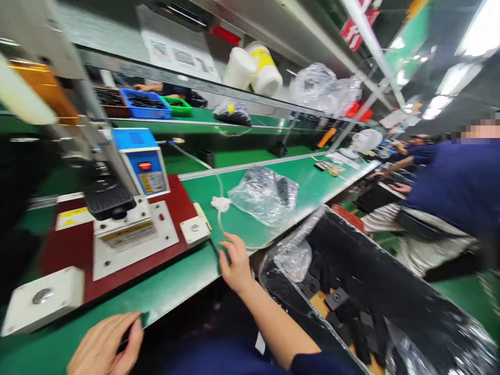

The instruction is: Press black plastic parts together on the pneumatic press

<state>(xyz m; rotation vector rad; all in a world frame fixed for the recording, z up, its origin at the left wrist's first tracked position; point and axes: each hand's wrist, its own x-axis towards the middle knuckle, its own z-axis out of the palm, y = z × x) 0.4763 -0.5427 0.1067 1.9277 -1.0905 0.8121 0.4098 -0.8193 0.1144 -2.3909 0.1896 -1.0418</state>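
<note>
At the near left edge of a green workbench (pixel 175 284), the person's left hand (pixel 105 346) curls its fingers narrowly around a small dark piece (pixel 130 333) that is mostly hidden in the grip; what the piece is cannot be told. Just beyond it sits a white push-button box (pixel 41 299), and behind that a red base plate (pixel 78 245) carrying a white fixture plate (pixel 133 234) under a black press head (pixel 109 198), with a blue-topped control box (pixel 142 159) bearing a red switch at its far side. A second white button box (pixel 195 229) sits at the plate's right corner. Right of centre, the person's right hand (pixel 234 263) rests on the bench's near edge, fingers spread loosely and flat, touching a thin dark strip (pixel 216 250); whether it grips the strip cannot be told. Farther along the bench lie a small white wad (pixel 221 203) and a crumpled clear plastic bag (pixel 265 195) with a dark item inside. To the near right stands a black-lined bin (pixel 375 291) holding many black moulded parts (pixel 339 304). On the far shelf sit a blue tray (pixel 145 104), a green tray (pixel 177 107) and two white tubs (pixel 253 70). At far right, a co-worker's blue sleeve (pixel 457 187) shows beside the line.
</note>
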